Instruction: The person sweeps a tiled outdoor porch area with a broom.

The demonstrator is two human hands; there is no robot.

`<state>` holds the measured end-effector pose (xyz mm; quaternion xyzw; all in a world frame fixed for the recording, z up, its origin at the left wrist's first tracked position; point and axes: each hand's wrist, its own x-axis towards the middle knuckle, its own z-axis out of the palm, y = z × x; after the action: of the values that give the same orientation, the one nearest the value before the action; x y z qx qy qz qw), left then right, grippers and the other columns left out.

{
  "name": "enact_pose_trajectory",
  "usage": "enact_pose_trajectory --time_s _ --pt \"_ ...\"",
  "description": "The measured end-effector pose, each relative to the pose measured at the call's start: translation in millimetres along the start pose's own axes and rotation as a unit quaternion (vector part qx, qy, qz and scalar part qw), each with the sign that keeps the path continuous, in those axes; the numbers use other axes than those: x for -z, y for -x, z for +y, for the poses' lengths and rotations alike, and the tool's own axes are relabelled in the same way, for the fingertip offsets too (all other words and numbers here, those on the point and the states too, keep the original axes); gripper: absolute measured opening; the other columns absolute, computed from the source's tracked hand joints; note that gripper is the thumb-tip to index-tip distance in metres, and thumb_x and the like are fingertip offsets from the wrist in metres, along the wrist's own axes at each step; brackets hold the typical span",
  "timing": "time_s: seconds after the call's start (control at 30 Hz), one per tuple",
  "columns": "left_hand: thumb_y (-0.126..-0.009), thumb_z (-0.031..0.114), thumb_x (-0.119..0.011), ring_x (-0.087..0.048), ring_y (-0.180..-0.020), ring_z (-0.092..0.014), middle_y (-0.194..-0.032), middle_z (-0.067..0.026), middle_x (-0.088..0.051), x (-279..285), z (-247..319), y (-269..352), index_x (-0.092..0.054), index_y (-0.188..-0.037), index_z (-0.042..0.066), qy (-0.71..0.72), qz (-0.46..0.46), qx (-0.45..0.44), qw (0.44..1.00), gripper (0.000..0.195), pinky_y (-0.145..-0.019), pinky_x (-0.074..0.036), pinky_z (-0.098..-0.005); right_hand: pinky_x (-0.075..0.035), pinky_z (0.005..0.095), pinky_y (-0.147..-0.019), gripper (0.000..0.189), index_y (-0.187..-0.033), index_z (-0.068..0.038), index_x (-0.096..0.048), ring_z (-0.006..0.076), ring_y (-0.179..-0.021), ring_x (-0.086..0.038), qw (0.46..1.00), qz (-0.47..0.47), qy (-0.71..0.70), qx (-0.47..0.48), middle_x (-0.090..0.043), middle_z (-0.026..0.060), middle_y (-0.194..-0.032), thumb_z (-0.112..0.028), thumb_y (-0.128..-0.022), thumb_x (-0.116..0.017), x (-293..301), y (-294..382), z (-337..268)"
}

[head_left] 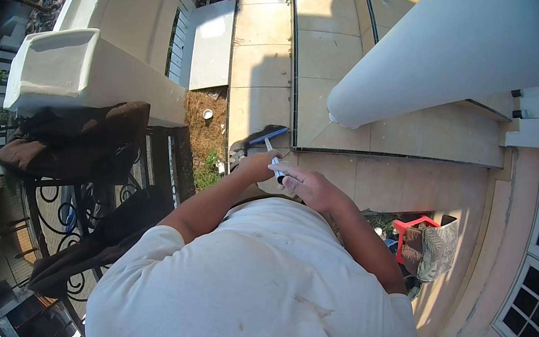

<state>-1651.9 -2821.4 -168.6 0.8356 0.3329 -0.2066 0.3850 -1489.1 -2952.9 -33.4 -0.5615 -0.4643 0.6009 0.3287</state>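
Note:
A broom [269, 137] with a blue head, dark bristles and a pale handle reaches down to the tiled floor in front of me. My left hand [258, 166] is closed around the handle. Near the handle's dark top end, my right hand [306, 184] touches it with the fingers partly spread; whether they grip it I cannot tell. The bristles rest at the tiles beside the dark-edged step, close to my foot.
A raised tiled step [332, 99] bears a thick white column [437, 63] at the right. Dry grass [200, 121] and a white wall pillar [122, 68] lie left, beside a black metal gate draped with dark cloth [84, 151]. A red plastic chair [401, 230] holds cloths.

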Motion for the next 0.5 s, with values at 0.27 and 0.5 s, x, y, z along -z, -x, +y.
enact_pose_trajectory --time_s 0.27,0.5 --pt "-0.093 0.059 -0.051 -0.070 -0.086 -0.035 -0.091 -0.0120 -0.072 45.1 -39.6 -13.4 -0.059 -0.108 0.018 -0.007 -0.007 -0.059 0.998 0.044 -0.072 -0.052 -0.0500 -0.045 0.0342 -0.072 0.019 -0.100 -0.004 -0.062 0.0210 -0.075 -0.056 0.991 0.094 0.084 -0.050 -0.059 0.0105 -0.083 -0.022 -0.095 -0.057 -41.3 -61.1 -70.4" --pt "-0.091 0.052 -0.057 -0.070 -0.080 -0.034 -0.081 -0.0096 -0.071 127.3 -45.0 -34.5 -0.063 -0.104 0.018 -0.031 0.038 -0.102 0.994 0.037 -0.073 -0.049 -0.0513 -0.044 0.0344 -0.066 0.015 -0.098 -0.006 -0.063 0.0220 -0.067 -0.052 0.971 0.212 0.088 -0.066 -0.052 0.0098 -0.075 -0.012 -0.085 -0.060 -34.1 -91.5 -107.6"
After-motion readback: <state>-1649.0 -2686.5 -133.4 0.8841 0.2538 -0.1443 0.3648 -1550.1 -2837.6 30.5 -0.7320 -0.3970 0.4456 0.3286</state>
